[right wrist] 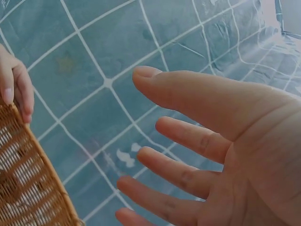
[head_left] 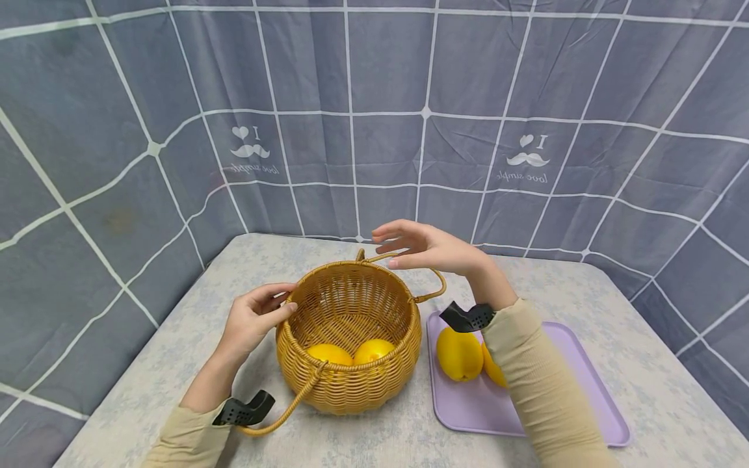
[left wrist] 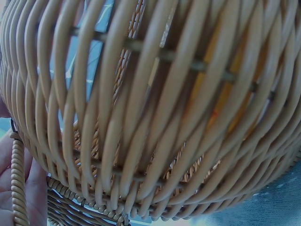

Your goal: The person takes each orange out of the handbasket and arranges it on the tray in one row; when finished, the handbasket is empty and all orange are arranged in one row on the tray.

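A round wicker basket (head_left: 349, 380) with two looped handles stands in the middle of the table. Two yellow fruits (head_left: 374, 351) lie inside it, near the front wall. My left hand (head_left: 255, 318) grips the basket's left rim, thumb over the edge; the left wrist view is filled by the wicker weave (left wrist: 141, 103). My right hand (head_left: 433, 247) is raised over the basket's far right side, close above the far handle (head_left: 435, 292). In the right wrist view that hand (right wrist: 221, 155) has its fingers spread and nothing in it.
To the right of the basket lies a light purple tray (head_left: 480, 419). On it are a large yellow fruit (head_left: 459, 354) and another orange-yellow fruit (head_left: 493, 366), partly hidden by the right forearm. A grey-blue checked curtain (head_left: 386, 149) hangs behind the pale patterned table (head_left: 374, 448).
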Demonstrator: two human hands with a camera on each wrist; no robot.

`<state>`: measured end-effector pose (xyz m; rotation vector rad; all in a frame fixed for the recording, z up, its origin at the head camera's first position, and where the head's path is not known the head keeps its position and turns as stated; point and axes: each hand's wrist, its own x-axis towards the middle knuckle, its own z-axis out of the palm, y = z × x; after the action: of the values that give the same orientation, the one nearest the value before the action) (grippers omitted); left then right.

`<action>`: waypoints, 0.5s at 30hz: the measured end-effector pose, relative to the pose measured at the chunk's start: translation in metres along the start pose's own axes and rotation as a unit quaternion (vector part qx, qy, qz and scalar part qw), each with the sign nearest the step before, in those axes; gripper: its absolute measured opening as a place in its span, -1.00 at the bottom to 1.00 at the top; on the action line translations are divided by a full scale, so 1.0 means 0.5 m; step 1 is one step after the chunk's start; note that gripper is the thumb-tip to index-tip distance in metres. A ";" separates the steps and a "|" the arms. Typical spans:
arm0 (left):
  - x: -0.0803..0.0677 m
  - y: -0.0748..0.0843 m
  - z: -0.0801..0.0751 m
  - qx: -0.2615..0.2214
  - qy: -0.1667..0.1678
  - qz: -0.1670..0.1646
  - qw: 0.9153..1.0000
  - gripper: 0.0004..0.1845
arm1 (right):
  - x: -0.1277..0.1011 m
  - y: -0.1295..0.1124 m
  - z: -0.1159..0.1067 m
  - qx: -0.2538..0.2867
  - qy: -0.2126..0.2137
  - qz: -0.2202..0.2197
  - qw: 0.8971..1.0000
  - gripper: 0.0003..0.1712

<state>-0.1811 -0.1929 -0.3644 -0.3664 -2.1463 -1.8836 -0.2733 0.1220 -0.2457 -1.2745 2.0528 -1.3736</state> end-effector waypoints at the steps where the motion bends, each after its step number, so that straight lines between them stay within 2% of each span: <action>1: 0.000 0.000 0.000 0.001 0.000 0.000 1.000 -0.66 | 0.007 0.001 0.004 0.008 -0.005 -0.003 1.000 -0.41; 9: 0.000 -0.002 0.001 0.004 -0.002 0.001 1.000 -0.67 | 0.059 0.022 0.033 0.065 -0.035 -0.022 0.997 -0.41; 15: 0.000 -0.003 0.001 0.005 -0.002 0.004 1.000 -0.66 | 0.094 0.036 0.053 0.090 -0.040 -0.036 0.995 -0.43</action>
<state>-0.1815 -0.1924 -0.3658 -0.3768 -2.1533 -1.8691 -0.2882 0.0704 -0.2653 -1.3136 1.8027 -1.4767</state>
